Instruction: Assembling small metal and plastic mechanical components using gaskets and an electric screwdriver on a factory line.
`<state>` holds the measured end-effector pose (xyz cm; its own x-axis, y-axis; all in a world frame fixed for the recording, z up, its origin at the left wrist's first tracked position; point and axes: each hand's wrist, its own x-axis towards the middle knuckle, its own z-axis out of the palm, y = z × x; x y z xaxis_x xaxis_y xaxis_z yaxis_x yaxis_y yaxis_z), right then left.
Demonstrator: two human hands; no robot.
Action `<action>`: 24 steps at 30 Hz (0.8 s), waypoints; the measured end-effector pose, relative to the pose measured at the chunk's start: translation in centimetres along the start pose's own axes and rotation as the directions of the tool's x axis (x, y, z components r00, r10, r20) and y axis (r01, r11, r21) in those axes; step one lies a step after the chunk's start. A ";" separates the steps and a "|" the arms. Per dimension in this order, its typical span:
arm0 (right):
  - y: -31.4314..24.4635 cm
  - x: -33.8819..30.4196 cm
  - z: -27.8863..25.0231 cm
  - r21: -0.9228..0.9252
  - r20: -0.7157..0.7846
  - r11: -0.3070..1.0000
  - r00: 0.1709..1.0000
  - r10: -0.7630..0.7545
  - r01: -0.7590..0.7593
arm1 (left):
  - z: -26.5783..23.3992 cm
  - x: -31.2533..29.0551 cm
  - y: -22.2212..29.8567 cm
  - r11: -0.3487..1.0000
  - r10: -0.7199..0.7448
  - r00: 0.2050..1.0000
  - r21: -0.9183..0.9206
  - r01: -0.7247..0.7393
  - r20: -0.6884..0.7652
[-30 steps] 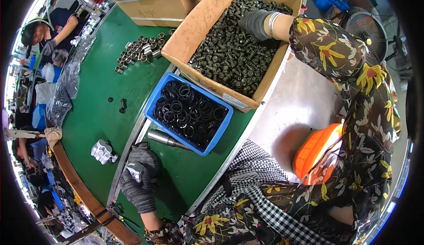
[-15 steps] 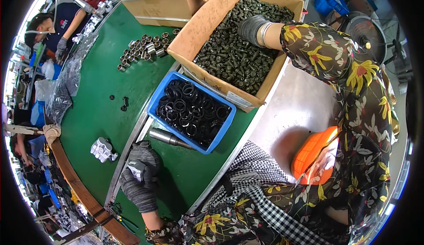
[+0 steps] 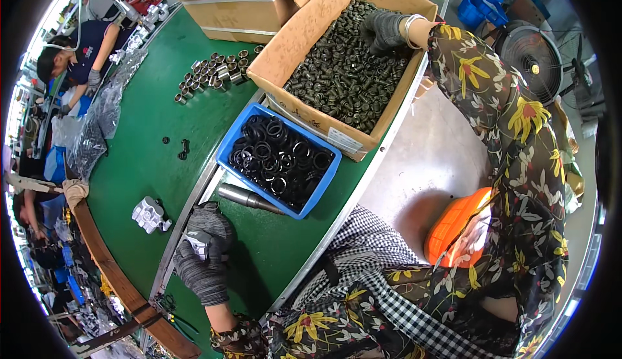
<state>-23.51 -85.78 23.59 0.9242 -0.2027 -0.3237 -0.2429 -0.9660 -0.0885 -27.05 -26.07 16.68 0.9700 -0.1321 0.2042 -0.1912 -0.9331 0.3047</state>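
Note:
In a grey knit glove, my left hand [image 3: 205,281] is closed around a silver metal casting [image 3: 198,245], mostly hidden by the fingers, at the metal edge of the green table. My right hand [image 3: 385,31], gloved too, reaches into an open cardboard box [image 3: 311,114]. Its fingers are curled down at the top of a heap of small dark threaded fittings [image 3: 350,80]; the fingertips and anything in them are hidden. A second silver casting [image 3: 150,215] lies left of my left hand. Beyond that hand rest a metal rod [image 3: 246,197] and a blue bin [image 3: 227,162] of black rings [image 3: 278,158].
Several shiny metal sleeves [image 3: 217,71] stand on the green table [image 3: 146,135], with a few loose dark fittings [image 3: 184,150] nearer. Another carton [image 3: 233,9] is behind. A wooden bar [image 3: 107,262] edges the left. A co-worker [image 3: 91,51] works far left; a fan [image 3: 532,64] stands right.
My right hand has shifted slightly right and farther back over the heap, its fingers now showing more. My left hand keeps the casting in nearly the same place.

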 end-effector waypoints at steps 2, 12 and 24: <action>0.1 -0.5 -0.4 0.111 0.034 0.992 0.998 0.059 -0.062 | -0.3 0.1 0.4 0.998 -0.054 0.997 -0.020 0.055 0.050; -2.9 -0.8 -0.7 -0.208 0.123 0.968 0.986 -0.115 0.139 | -0.4 0.1 1.1 0.997 -0.069 0.997 -0.036 0.071 0.045; -7.1 1.8 2.4 -0.506 0.194 0.854 0.981 -0.023 0.120 | -1.0 -0.4 0.8 0.993 -0.056 0.998 0.107 0.055 0.012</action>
<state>-20.83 -78.85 21.42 0.8546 -0.1452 -0.4985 0.0529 -0.9307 0.3619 -27.74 -26.45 17.74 0.9809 -0.0832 0.1759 -0.1206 -0.9693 0.2141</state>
